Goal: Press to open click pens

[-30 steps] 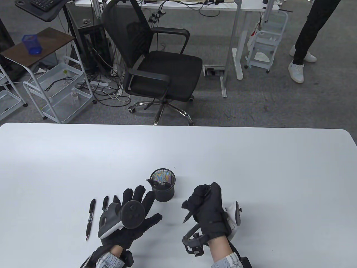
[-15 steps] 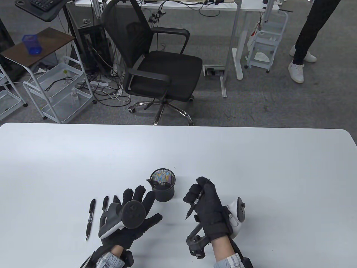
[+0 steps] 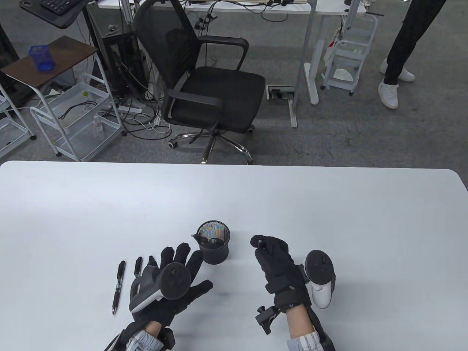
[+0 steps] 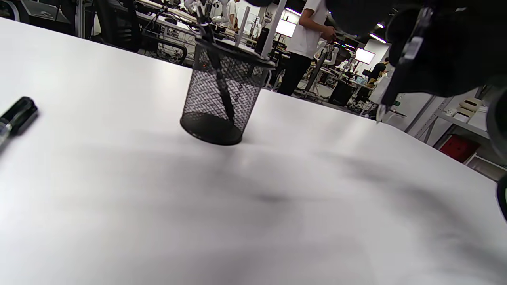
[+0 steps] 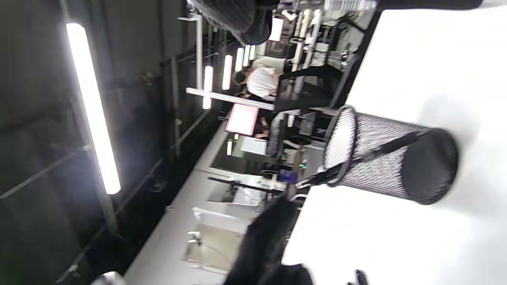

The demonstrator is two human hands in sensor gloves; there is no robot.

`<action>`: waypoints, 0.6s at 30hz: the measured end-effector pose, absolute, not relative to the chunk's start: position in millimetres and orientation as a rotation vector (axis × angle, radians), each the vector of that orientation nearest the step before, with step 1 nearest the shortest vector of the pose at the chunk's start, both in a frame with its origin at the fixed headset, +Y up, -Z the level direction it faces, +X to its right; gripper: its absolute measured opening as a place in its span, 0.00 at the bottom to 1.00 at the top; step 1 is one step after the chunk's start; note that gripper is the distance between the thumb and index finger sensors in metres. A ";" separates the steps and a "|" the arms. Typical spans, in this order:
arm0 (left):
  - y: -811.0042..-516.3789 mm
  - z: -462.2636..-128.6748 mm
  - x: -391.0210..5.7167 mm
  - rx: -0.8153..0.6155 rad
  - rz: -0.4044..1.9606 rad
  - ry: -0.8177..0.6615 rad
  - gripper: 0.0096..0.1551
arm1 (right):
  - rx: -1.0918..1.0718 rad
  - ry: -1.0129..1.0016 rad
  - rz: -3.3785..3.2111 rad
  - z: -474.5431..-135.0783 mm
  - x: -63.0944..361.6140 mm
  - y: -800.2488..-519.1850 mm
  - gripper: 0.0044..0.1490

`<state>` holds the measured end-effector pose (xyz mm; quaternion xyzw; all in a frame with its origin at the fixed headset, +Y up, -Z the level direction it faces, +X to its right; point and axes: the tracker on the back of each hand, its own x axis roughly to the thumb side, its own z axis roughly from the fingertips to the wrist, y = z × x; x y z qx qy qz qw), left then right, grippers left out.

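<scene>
Pens are the business here, and one is gripped in the right hand (image 3: 276, 264), fingers curled round its barrel, only the button end (image 3: 259, 241) peeping out at the far side of the fist in the table view. In the left wrist view the writing tip (image 4: 381, 113) is seen jutting below the glove, pointing down toward the surface (image 3: 329, 219) without touching it. The thumb's exact seat on the button cannot be made out.

For a clean click, the barrel should be kept clamped by the curled fingers while the thumb is brought squarely over the button end and pushed straight along the pen's axis; a sideways push would likely let the pen slide in the cloth glove. The tip is best kept off the surface, so nothing is marked once the point comes out.

The left hand (image 3: 172, 283) is laid flat and spread on the surface, holding nothing. Just to its left lies a black pen (image 3: 119, 287), and a second pen (image 3: 138, 266) is partly hidden at that hand's fingertips. Just beyond those fingertips, and between the two hands, stands the mesh pen cup (image 3: 213, 247), with at least one pen leaning inside it (image 4: 216, 67).

Judged from this, several pens are waiting, so the clicked pen should be put down well apart from the unclicked ones.
</scene>
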<state>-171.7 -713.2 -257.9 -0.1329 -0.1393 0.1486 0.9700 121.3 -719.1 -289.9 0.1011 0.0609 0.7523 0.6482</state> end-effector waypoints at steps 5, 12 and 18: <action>-713.4 -258.0 -171.2 -0.274 0.295 -0.283 0.47 | 0.121 0.167 1.742 -296.9 126.1 -738.1 0.29; -712.7 -257.7 -171.4 -0.273 0.296 -0.282 0.47 | -0.015 0.191 2.008 -303.5 126.2 -765.5 0.36; -712.4 -257.9 -171.6 -0.275 0.297 -0.283 0.47 | -0.049 0.285 2.268 -307.2 116.1 -785.7 0.38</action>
